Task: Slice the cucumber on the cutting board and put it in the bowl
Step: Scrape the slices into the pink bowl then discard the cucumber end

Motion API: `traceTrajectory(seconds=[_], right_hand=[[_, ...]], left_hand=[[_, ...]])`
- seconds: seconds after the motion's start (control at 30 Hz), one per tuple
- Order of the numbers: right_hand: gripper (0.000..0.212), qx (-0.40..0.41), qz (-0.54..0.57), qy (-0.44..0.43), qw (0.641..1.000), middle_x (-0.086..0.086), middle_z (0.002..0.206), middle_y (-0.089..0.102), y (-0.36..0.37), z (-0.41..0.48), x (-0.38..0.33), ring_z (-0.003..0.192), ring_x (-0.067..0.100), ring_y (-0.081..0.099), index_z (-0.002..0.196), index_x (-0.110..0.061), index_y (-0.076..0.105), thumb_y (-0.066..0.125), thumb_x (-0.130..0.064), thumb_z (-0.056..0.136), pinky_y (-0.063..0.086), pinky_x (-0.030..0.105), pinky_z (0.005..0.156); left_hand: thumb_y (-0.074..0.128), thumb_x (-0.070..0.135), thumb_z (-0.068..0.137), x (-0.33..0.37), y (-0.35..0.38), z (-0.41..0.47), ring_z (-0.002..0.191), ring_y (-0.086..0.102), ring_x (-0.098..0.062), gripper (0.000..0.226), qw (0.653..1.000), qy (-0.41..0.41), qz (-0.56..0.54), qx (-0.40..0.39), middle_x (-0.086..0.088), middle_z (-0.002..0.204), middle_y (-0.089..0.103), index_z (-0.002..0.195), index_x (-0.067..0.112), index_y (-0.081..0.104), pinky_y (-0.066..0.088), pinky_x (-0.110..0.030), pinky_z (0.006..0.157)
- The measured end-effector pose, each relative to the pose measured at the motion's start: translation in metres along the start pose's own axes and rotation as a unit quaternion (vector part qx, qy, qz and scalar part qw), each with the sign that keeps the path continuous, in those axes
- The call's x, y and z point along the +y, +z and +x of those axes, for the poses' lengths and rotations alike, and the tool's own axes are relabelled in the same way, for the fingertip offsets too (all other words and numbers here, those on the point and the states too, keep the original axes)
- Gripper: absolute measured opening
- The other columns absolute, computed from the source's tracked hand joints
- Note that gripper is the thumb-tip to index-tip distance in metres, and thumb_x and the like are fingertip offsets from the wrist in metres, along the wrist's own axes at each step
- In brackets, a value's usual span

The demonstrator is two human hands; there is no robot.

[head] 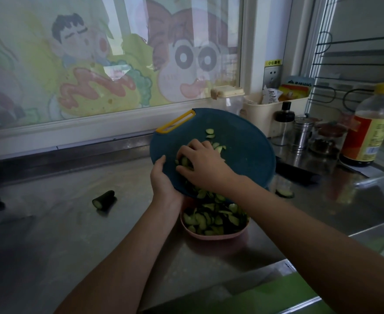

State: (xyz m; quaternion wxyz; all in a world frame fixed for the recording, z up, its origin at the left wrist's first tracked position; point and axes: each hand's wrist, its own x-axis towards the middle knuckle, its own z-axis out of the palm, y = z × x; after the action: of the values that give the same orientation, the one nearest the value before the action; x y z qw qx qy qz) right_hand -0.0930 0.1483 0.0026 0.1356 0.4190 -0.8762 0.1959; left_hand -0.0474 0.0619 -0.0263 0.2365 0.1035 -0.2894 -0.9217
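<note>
Nearly done! Left grip (164, 180) clamps the tilted cutting board (245, 146), right grip (205, 168) curled, raking the remaining slices (210, 132) into the bowl (216, 237).

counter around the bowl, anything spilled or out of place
Yes. One cucumber slice lies on the counter just right of the tilted cutting board, outside the bowl. A cucumber end piece also lies loose on the counter, well to the left of the bowl.
</note>
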Motion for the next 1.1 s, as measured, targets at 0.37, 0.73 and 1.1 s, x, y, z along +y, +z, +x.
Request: traceTrajectory(seconds=[0.37, 0.73, 1.1], right_hand=[[0.027, 0.011, 0.0, -0.015, 1.0, 0.002, 0.116, 0.045, -0.001, -0.035, -0.009, 0.105, 0.023, 0.04, 0.113, -0.02, 0.053, 0.052, -0.036, 0.091, 0.035, 0.037, 0.088], [0.021, 0.038, 0.053, 0.025, 0.998, -0.002, 0.114, 0.044, 0.007, -0.071, -0.013, 0.105, 0.017, 0.038, 0.107, -0.022, 0.054, 0.049, -0.037, 0.093, 0.037, 0.034, 0.091], [0.03, 0.084, 0.107, 0.04, 0.99, -0.008, 0.112, 0.053, 0.009, -0.097, -0.007, 0.105, 0.012, 0.044, 0.118, -0.027, 0.057, 0.052, -0.042, 0.092, 0.042, 0.029, 0.092]], left_hand=[[0.038, 0.029, 0.097, 0.001, -0.003, -0.001, 0.072, 0.07, -0.021, 0.032, 0.999, 0.008, 0.041, -0.019, -0.004, 0.079, 0.073, 0.1, 0.011, 0.065, 0.052, -0.033, 0.069], [0.045, 0.03, 0.095, -0.002, -0.001, -0.001, 0.069, 0.071, -0.024, 0.029, 0.999, 0.013, 0.039, 0.014, -0.007, 0.08, 0.074, 0.102, 0.011, 0.065, 0.056, -0.031, 0.06], [0.045, 0.036, 0.095, 0.0, -0.004, 0.003, 0.084, 0.07, -0.029, 0.033, 0.999, 0.006, 0.027, 0.03, -0.01, 0.091, 0.074, 0.109, 0.014, 0.065, 0.056, -0.037, 0.068]])
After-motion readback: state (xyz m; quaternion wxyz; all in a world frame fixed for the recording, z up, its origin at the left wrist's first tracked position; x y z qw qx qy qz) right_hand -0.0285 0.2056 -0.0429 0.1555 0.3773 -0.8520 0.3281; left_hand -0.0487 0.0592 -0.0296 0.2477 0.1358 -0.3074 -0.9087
